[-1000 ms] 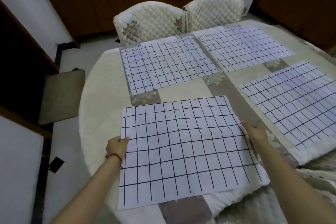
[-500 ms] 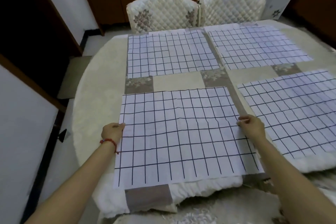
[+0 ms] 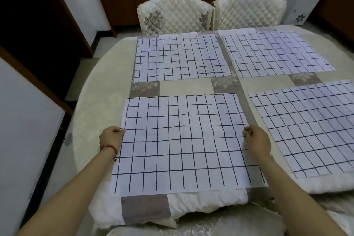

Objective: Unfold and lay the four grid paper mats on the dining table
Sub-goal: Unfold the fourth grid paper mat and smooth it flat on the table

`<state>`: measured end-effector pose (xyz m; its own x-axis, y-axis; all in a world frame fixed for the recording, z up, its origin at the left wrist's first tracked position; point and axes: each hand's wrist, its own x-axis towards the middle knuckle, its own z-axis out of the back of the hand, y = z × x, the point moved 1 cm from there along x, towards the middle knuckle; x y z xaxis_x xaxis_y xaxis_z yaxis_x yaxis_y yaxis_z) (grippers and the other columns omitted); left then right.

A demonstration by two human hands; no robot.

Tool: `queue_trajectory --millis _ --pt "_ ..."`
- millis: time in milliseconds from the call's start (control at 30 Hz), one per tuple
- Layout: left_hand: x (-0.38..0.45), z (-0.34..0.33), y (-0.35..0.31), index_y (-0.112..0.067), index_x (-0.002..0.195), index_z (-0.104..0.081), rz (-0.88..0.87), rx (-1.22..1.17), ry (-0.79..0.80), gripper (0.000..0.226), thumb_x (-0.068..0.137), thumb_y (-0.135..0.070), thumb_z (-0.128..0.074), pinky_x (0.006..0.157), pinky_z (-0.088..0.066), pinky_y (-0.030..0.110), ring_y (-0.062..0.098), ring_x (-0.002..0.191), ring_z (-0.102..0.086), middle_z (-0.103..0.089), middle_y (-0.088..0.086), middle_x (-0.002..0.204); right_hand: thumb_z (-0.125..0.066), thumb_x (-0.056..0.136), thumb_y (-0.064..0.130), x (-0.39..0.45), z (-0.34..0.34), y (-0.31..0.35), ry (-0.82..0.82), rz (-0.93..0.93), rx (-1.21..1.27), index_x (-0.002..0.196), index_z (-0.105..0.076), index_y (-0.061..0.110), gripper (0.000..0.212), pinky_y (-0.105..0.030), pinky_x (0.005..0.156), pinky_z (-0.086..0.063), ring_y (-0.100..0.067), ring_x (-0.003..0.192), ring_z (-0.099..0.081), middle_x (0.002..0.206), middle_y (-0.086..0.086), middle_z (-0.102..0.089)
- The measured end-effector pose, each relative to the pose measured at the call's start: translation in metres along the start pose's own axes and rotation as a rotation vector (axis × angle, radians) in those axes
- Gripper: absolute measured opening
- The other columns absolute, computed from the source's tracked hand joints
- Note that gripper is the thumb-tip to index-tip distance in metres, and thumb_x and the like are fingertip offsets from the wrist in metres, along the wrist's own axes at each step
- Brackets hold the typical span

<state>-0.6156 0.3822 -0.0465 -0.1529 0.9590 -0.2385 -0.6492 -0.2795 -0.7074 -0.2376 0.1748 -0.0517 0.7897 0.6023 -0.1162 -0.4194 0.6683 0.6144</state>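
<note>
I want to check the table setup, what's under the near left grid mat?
The near left grid mat lies on the quilted tablecloth, whose grey patches show at its edges. What it covers stays hidden.

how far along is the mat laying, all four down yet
Nearly finished. Done: the far left mat, far right mat and near right mat lie unfolded and flat on the dining table. In hand: the near left mat is also open and flat, with the left hand and right hand pinching its side edges. Left: probably just letting go, perhaps a small straightening.
</note>
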Motion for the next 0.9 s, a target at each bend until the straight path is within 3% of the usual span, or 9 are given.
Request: queue_trajectory --millis 633,733,833,900 --pt "0.012 0.002 0.008 -0.011 0.083 -0.066 -0.056 0.118 0.021 0.021 0.08 -0.031 -0.066 0.075 -0.05 0.038 0.033 0.087 -0.061 -0.07 0.013 0.093 -0.048 0.092 0.013 0.009 -0.012 -0.003 -0.096 0.061 -0.107 0.097 -0.061 0.008 0.015 -0.032 0.067 -0.04 -0.031 0.086 -0.057 0.098 -0.015 -0.06" --pt "0.009 0.002 0.006 -0.011 0.086 -0.064 -0.065 0.165 0.007 0.022 0.081 -0.032 -0.065 0.073 -0.048 0.037 0.034 0.088 -0.061 -0.068 0.013 0.098 -0.053 0.089 0.011 0.003 -0.008 0.003 -0.186 0.054 -0.115 0.097 -0.063 0.004 0.014 -0.032 0.067 -0.039 -0.034 0.09 -0.055 0.101 -0.016 -0.055" --pt "-0.002 -0.001 0.003 -0.008 0.1 -0.057 -0.098 0.284 -0.09 0.029 0.084 -0.032 -0.062 0.067 -0.042 0.037 0.038 0.085 -0.059 -0.053 0.016 0.114 -0.056 0.086 0.011 -0.001 -0.013 0.019 -0.246 0.153 -0.208 0.104 -0.064 0.003 0.021 -0.046 0.086 -0.041 -0.041 0.107 -0.05 0.12 -0.021 -0.053" --pt "-0.015 -0.014 -0.008 -0.007 0.104 -0.056 -0.22 0.272 -0.111 0.026 0.085 -0.026 -0.06 0.07 -0.044 0.04 0.038 0.087 -0.058 -0.049 0.017 0.116 -0.046 0.086 0.019 -0.004 -0.027 0.038 -0.199 0.274 -0.242 0.106 -0.064 0.004 0.031 -0.053 0.092 -0.041 -0.043 0.112 -0.05 0.124 -0.022 -0.055"
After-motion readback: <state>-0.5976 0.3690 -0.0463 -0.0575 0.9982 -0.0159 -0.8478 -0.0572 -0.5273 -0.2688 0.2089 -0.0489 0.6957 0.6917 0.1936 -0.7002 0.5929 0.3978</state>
